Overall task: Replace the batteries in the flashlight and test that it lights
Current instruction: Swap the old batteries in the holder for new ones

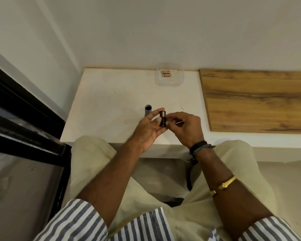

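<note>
A grey flashlight tube [148, 112] stands upright on the white table [111, 101], its open dark end facing up. Just right of it my left hand [149, 128] pinches a small black battery holder [163, 118] with a copper-topped battery showing in it. My right hand [186, 126] touches the holder's right side with thumb and fingertips; whether it grips the holder is unclear. Three copper-coloured batteries [166, 73] lie in a clear plastic tray [169, 74] at the table's far edge.
A wooden board [257, 100] covers the surface to the right. A white wall rises behind the table. A black-framed glass panel [24, 122] stands at the left. My knees in pale trousers sit under the table's front edge.
</note>
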### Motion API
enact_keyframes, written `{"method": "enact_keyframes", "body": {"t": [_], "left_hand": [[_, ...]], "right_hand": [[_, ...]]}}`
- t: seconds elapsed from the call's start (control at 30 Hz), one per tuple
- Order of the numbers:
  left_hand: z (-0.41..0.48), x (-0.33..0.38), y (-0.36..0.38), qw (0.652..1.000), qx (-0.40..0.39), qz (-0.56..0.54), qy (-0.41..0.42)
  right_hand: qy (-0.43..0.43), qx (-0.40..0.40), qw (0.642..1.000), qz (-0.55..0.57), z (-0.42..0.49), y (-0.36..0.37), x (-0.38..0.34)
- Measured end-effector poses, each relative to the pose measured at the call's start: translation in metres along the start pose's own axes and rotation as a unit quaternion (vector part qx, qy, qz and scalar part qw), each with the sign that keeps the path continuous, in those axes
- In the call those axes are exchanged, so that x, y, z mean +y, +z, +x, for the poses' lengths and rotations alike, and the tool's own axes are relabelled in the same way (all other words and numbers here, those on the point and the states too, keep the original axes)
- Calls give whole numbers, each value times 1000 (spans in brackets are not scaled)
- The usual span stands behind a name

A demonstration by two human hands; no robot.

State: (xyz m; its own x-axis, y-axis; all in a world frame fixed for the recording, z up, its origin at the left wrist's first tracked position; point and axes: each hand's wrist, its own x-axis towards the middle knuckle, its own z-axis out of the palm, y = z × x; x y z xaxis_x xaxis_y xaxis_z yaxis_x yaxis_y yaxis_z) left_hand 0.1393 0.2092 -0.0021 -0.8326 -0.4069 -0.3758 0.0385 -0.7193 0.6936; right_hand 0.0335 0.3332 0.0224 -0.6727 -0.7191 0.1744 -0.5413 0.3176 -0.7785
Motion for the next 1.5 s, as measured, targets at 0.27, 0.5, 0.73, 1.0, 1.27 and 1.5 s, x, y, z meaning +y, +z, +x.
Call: {"method": "enact_keyframes", "body": {"t": [0.27,0.5,0.73,1.0,1.27,1.5], "left_hand": [[-1,0,-1,1000,8,30,2],[-2,0,-1,998,7,62,11],[-4,-3,1,991,15,127,47],[-6,-8,1,974,26,206,89],[-8,-9,6,945,20,291,147],[-5,-17,10,920,34,343,185]], "right_hand": [[-17,-4,1000,-8,-2,2,0],[25,-13,999,23,-2,3,0],[169,3,969,178,-1,11,2],[317,-46,854,409,-1,10,1],[372,-25,776,508,0,15,0],[412,3,747,521,6,16,-5]]}}
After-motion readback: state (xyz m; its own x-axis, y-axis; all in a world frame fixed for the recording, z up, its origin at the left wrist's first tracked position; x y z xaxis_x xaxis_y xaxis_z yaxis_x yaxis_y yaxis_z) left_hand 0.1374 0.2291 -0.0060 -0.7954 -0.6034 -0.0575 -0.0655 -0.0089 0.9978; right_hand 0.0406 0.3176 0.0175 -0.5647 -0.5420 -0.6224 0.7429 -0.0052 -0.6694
